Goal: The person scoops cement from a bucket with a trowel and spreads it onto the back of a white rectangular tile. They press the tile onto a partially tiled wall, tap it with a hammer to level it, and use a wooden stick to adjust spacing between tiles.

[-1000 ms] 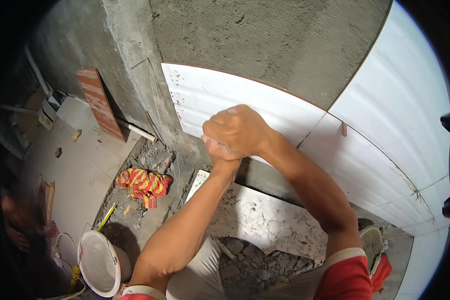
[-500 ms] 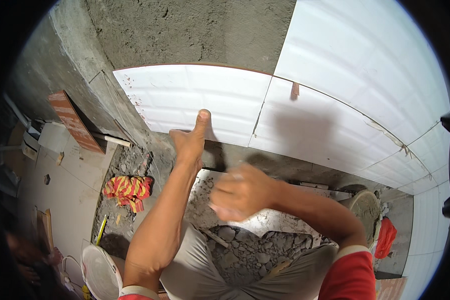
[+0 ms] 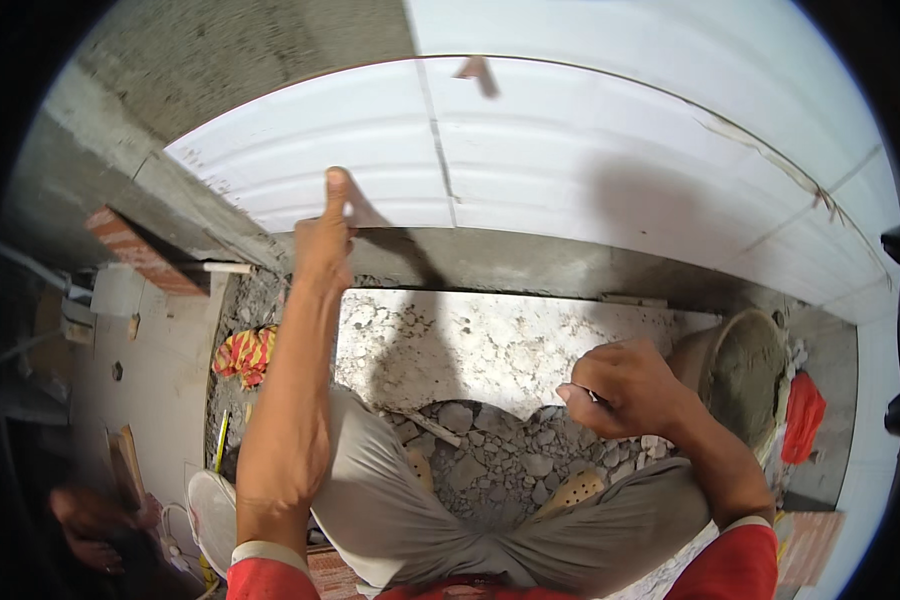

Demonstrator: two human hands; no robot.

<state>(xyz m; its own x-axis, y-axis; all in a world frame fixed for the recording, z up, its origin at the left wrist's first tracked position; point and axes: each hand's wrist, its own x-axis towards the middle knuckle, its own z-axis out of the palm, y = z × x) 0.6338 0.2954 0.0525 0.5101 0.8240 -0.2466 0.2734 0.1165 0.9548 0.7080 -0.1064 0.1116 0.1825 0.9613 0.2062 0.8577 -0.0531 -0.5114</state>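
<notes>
A white wavy wall tile (image 3: 300, 150) stands against the wall at the far left, its left end speckled. My left hand (image 3: 322, 245) grips its lower edge, thumb pointing up on the face and fingers curled beneath, partly hidden. To the right is a neighbouring white tile (image 3: 540, 150), a narrow joint between them. My right hand (image 3: 625, 392) is closed in a fist over the rubble, off the wall; whether anything small is in it is hidden. A small reddish-brown chip (image 3: 481, 75) sticks out at the upper edge of the neighbouring tile.
A mortar-stained white board (image 3: 510, 340) lies below the wall, with rubble (image 3: 490, 450) nearer me. At right stand a bucket of mortar (image 3: 745, 375) and a red bag (image 3: 802, 418). A striped cloth (image 3: 242, 355) and another bucket (image 3: 210, 515) are left. Another person's hand (image 3: 90, 520) shows lower left.
My right hand has moved right and nearer me, away from beside my left forearm. My left hand keeps its hold on the tile. The view has shifted, showing more of the board.
</notes>
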